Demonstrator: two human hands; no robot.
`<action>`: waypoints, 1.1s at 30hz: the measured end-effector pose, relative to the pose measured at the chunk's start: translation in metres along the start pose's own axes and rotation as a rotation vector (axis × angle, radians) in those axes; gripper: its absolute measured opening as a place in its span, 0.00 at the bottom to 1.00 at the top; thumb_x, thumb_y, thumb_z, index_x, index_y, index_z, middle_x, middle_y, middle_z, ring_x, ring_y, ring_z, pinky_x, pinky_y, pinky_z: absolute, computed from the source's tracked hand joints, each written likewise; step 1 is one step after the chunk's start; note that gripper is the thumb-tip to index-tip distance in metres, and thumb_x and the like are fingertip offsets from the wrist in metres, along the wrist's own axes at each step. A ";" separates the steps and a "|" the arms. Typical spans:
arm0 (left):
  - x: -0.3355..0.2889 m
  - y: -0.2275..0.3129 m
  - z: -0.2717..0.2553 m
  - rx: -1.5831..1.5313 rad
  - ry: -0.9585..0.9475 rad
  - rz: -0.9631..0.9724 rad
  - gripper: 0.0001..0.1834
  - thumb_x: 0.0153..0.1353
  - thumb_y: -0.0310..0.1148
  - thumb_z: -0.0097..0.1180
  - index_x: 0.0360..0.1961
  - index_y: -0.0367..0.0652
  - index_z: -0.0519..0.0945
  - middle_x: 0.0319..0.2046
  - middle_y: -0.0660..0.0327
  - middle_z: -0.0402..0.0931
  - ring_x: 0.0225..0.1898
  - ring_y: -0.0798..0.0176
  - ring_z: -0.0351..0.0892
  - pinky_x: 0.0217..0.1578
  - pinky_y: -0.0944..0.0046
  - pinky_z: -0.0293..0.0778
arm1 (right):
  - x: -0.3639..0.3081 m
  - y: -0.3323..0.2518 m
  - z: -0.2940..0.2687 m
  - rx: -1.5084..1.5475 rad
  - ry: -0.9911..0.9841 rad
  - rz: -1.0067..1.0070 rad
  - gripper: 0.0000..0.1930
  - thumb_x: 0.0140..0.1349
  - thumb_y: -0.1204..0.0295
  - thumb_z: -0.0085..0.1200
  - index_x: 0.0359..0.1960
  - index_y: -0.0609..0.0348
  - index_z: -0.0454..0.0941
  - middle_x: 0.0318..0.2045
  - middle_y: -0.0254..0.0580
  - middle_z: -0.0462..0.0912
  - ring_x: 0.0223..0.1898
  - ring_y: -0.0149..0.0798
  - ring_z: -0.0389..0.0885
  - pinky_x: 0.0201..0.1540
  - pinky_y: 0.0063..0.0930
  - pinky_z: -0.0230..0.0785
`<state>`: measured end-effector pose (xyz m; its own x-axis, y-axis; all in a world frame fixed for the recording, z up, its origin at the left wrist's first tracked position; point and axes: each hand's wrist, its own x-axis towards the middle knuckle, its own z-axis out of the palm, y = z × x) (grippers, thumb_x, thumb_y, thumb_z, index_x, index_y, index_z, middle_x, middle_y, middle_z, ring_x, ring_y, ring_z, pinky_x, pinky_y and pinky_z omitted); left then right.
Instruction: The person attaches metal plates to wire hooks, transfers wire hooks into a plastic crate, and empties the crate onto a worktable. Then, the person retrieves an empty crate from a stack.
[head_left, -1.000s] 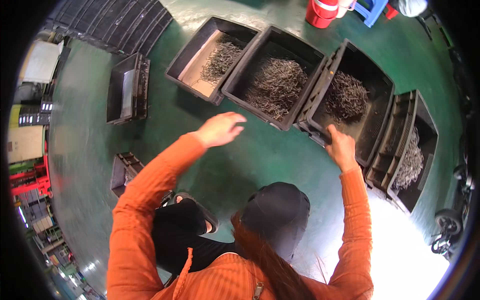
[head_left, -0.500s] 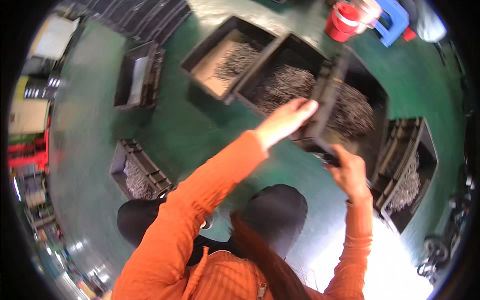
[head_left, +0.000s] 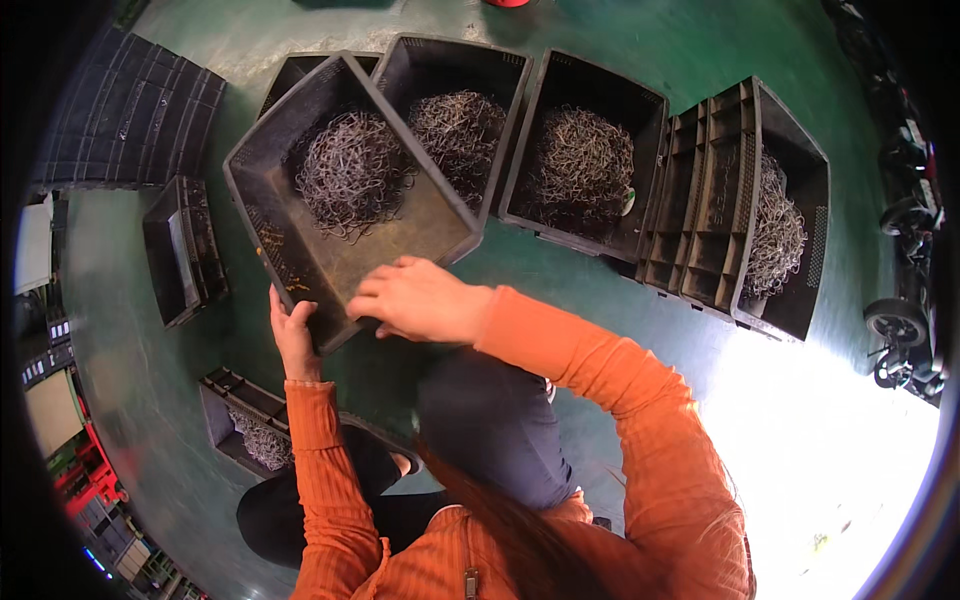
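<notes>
A black plastic crate (head_left: 262,195) is raised at a slant in front of me, overlapping the crates behind it. In it, a heap of small bent metal pieces (head_left: 350,170) lies toward the far side, and the brownish bottom is bare nearer to me. My left hand (head_left: 293,335) grips the crate's near left corner, thumb over the rim. Over the near rim curls my right hand (head_left: 425,300), its fingertips partly hidden. Just right of the held crate stand a second crate (head_left: 520,75) and a third (head_left: 650,110), both with similar heaps.
One crate (head_left: 285,80) is mostly covered by the held one. At the right a crate (head_left: 705,200) is tipped on its side with metal pieces inside. More crates (head_left: 175,250) stand at the left, beside a dark stack (head_left: 120,110). Wheeled equipment (head_left: 898,320) is at the far right.
My hands have moved from a crate at the right of the row to the slanted crate at the left. The view has shifted, and the heaps show more fully now.
</notes>
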<state>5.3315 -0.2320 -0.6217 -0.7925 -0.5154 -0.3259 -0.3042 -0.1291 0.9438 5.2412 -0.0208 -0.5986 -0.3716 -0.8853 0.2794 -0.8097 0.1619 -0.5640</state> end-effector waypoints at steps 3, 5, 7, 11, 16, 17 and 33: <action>-0.002 -0.008 -0.002 0.010 0.060 0.022 0.34 0.42 0.18 0.45 0.56 0.36 0.58 0.40 0.63 0.70 0.37 0.70 0.69 0.38 0.73 0.66 | -0.003 0.014 -0.029 0.175 0.300 0.085 0.15 0.46 0.67 0.58 0.38 0.53 0.75 0.36 0.37 0.77 0.40 0.41 0.75 0.41 0.34 0.67; 0.000 -0.004 -0.003 0.023 0.048 0.016 0.35 0.42 0.19 0.45 0.57 0.35 0.57 0.41 0.62 0.69 0.38 0.69 0.69 0.40 0.73 0.65 | -0.024 0.033 -0.054 0.096 0.569 0.257 0.09 0.46 0.77 0.55 0.32 0.57 0.77 0.31 0.42 0.78 0.34 0.44 0.76 0.37 0.32 0.70; 0.007 -0.007 -0.011 0.047 0.052 0.021 0.36 0.42 0.19 0.46 0.58 0.34 0.56 0.41 0.62 0.69 0.39 0.69 0.69 0.41 0.73 0.65 | -0.059 0.065 -0.057 0.012 0.758 0.537 0.07 0.47 0.78 0.53 0.31 0.56 0.77 0.28 0.42 0.77 0.32 0.44 0.76 0.36 0.33 0.70; 0.012 -0.009 -0.013 0.069 0.063 0.020 0.38 0.42 0.20 0.48 0.60 0.34 0.54 0.43 0.62 0.69 0.40 0.68 0.69 0.44 0.73 0.63 | -0.138 0.142 -0.056 -0.273 0.618 0.940 0.18 0.47 0.71 0.57 0.43 0.55 0.73 0.44 0.45 0.71 0.46 0.46 0.70 0.49 0.34 0.63; 0.008 -0.007 -0.010 0.023 0.036 -0.031 0.34 0.44 0.21 0.47 0.58 0.37 0.58 0.42 0.62 0.70 0.40 0.68 0.69 0.43 0.72 0.64 | -0.141 0.176 -0.052 -0.223 0.386 1.300 0.46 0.36 0.58 0.67 0.59 0.42 0.54 0.61 0.49 0.47 0.62 0.56 0.45 0.56 0.58 0.51; 0.008 -0.007 -0.006 0.008 0.036 -0.035 0.33 0.45 0.21 0.48 0.57 0.38 0.59 0.42 0.62 0.70 0.40 0.68 0.69 0.42 0.72 0.64 | -0.138 0.175 -0.055 -0.235 0.309 1.396 0.50 0.33 0.56 0.69 0.60 0.38 0.50 0.62 0.49 0.43 0.63 0.57 0.40 0.55 0.65 0.49; 0.006 -0.003 -0.026 0.008 -0.028 -0.186 0.25 0.37 0.23 0.48 0.44 0.39 0.70 0.32 0.63 0.71 0.31 0.66 0.72 0.34 0.69 0.69 | -0.130 0.151 -0.036 -0.144 0.338 1.282 0.37 0.41 0.68 0.65 0.55 0.39 0.60 0.61 0.48 0.48 0.61 0.57 0.48 0.54 0.59 0.55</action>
<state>5.3409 -0.2566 -0.6253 -0.7367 -0.4592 -0.4964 -0.4509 -0.2136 0.8667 5.1509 0.1343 -0.6923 -0.9783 0.0738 -0.1936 0.1617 0.8562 -0.4906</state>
